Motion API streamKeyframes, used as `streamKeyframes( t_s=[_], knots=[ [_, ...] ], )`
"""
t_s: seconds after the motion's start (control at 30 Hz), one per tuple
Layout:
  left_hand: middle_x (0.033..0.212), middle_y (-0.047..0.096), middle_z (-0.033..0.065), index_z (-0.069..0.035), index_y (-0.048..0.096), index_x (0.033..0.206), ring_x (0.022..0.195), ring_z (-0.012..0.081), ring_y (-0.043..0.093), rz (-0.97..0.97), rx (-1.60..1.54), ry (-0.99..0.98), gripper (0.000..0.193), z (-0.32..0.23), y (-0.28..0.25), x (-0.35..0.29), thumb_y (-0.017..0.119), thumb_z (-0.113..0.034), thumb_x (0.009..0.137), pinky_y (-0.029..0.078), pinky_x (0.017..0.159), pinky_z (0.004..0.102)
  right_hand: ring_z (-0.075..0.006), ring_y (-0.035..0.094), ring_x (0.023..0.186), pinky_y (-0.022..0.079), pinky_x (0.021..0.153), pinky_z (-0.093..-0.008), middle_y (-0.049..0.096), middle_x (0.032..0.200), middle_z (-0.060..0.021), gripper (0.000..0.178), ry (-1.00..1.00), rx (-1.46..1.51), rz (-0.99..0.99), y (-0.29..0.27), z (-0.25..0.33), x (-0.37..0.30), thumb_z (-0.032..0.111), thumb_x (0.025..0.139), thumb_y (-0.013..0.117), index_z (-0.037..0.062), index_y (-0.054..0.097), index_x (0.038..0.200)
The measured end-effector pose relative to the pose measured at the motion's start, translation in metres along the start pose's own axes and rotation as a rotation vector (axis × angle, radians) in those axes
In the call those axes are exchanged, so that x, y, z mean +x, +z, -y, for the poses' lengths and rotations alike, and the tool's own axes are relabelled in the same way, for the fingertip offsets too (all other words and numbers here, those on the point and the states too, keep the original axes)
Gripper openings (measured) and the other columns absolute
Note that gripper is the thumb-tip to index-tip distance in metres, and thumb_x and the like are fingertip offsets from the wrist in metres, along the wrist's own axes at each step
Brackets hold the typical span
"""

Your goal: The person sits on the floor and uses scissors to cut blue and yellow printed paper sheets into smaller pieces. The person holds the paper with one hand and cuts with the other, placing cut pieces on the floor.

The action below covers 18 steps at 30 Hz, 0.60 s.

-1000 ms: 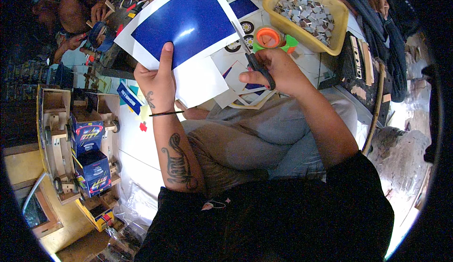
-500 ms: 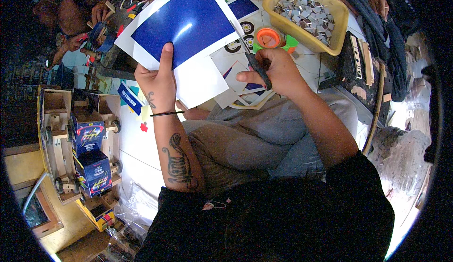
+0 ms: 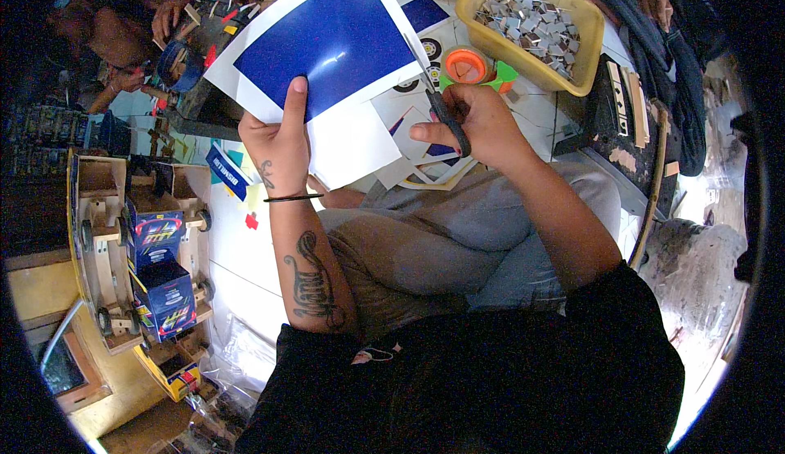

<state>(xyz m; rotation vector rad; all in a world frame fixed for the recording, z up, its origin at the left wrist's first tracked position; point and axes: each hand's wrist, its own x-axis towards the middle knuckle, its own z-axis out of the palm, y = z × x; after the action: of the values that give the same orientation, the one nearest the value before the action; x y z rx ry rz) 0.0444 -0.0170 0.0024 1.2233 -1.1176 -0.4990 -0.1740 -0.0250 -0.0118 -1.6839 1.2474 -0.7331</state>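
My left hand (image 3: 278,139) holds up a white sheet with a large dark blue rectangle (image 3: 327,49) on it, thumb pressed on the blue face and fingers hidden behind. Another piece of white paper (image 3: 352,147) hangs below that sheet, under the same hand. In my right hand (image 3: 484,127) is a pair of scissors with black handles (image 3: 448,123). Their blades meet the right edge of the blue-printed sheet, along its white margin. How far the blades stand apart cannot be made out.
A yellow tub (image 3: 590,65) of small grey pieces stands at the far right, beside an orange and green tape roll (image 3: 466,65). Paper cut-outs (image 3: 433,176) lie before my legs. Wooden toy trucks (image 3: 163,241) stand at left. Another person's hand (image 3: 169,14) works at the far left.
The blue-printed sheet has shifted slightly right and down with my left hand, its right edge passing further along the scissors. My right hand has barely moved. At far left, another person's hands moved.
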Motion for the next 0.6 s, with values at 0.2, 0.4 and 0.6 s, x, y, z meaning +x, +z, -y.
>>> streamKeyframes(
  t_s=[0.2,0.4,0.6],
  knots=[
    [0.079,0.063,0.0056,0.001,0.061,0.084,0.071,0.0088,0.056,-0.004,0.008,-0.016,0.022,-0.0001,0.0009,-0.0007,0.068,-0.017,0.074,0.043,0.066,0.0214,-0.0076,0.045,0.046,0.033,0.042,-0.021,0.048,0.051,0.0001,0.045,0.019,0.021,-0.001,0.0002,-0.0001,-0.0005,0.043,0.058,0.076,0.003,0.055,0.064],
    [0.078,0.062,0.0051,0.001,0.061,0.084,0.07,0.0088,0.056,0.006,0.008,-0.017,0.022,-0.0009,0.0041,-0.0021,0.068,-0.018,0.074,0.043,0.065,0.0217,-0.0163,0.049,0.049,0.039,0.048,-0.0291,0.05,0.052,-0.0054,0.053,0.067,0.052,-0.028,0.0012,0.0003,0.0,0.05,0.053,0.075,0.0022,0.054,0.058],
    [0.076,0.063,0.0055,0.001,0.062,0.082,0.068,0.0088,0.056,0.01,0.011,-0.006,0.022,-0.0019,0.0036,-0.0021,0.068,-0.018,0.074,0.043,0.064,0.0218,-0.0082,0.045,0.048,0.034,0.045,-0.0216,0.048,0.052,0.0007,0.045,0.005,0.0,-0.073,0.002,0.0019,-0.0014,0.041,0.057,0.077,0.0035,0.054,0.063]
  ],
)
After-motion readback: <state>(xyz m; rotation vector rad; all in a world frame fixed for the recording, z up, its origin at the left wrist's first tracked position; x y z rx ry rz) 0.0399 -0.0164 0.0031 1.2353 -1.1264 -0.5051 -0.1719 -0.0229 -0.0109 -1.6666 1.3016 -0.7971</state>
